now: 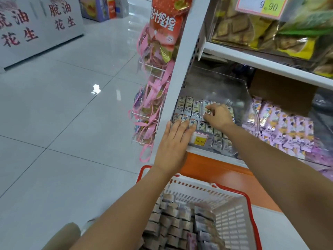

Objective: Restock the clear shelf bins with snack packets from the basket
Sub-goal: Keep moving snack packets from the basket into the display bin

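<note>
Over the basket [232, 219], outstretched hands [173, 141] touch binned packets [187, 107].

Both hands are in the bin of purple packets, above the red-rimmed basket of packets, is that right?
No. The head view shows left hand and right hand on the grey packets; the purple packets fill the neighbouring bin, untouched. The red-rimmed basket of packets is below.

Retail shop, white shelving [180, 73] with price tags [200, 140], stocked snack bins [225, 98], tiled aisle floor [72, 105]
</note>
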The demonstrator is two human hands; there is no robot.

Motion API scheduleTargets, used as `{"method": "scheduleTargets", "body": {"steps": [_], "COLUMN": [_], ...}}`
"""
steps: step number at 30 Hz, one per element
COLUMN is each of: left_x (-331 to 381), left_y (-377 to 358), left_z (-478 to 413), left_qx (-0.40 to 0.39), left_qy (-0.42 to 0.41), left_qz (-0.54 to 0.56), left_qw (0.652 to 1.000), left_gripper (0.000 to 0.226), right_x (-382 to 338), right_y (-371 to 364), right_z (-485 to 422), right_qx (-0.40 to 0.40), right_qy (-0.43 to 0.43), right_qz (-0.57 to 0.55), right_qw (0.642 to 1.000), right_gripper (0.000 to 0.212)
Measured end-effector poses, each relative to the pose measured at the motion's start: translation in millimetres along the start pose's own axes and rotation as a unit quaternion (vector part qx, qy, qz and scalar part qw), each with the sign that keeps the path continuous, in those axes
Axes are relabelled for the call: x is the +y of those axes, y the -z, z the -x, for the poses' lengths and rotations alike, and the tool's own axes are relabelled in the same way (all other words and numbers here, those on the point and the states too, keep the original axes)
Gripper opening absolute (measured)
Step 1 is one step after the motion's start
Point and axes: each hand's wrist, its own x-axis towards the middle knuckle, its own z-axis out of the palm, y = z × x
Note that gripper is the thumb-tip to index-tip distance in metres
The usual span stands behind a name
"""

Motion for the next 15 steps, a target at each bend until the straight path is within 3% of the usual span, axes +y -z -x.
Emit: {"method": "scheduleTargets", "body": {"steps": [4, 9, 12, 15], "left_x": [2, 2, -7, -22], "left_y": [8, 26, 32, 19], "left_z": [3, 17, 44, 82], "left_qx": [-0.034, -0.065, -0.056, -0.067], "left_qy": [0.003, 0.002, 0.041, 0.098], "left_qz": [-0.002, -0.019, -0.009, -0.018], "left_qw": [0.999, 0.998, 0.998, 0.993], "left_gripper": [0.085, 0.084, 0.082, 0.078], "right_x": [-12, -31, -36, -29], "right_y": [16, 20, 5, -33], "right_z": [39, 102, 141, 174], "right_qx": [0.054, 0.097, 0.073, 0.006], "right_qy": [0.058, 0.153, 0.187, 0.153], "right_qz": [-0.076, -0.212, -0.238, -0.249], "right_qw": [0.994, 0.960, 0.950, 0.956], "right_gripper": [0.028, 0.021, 0.016, 0.014]}}
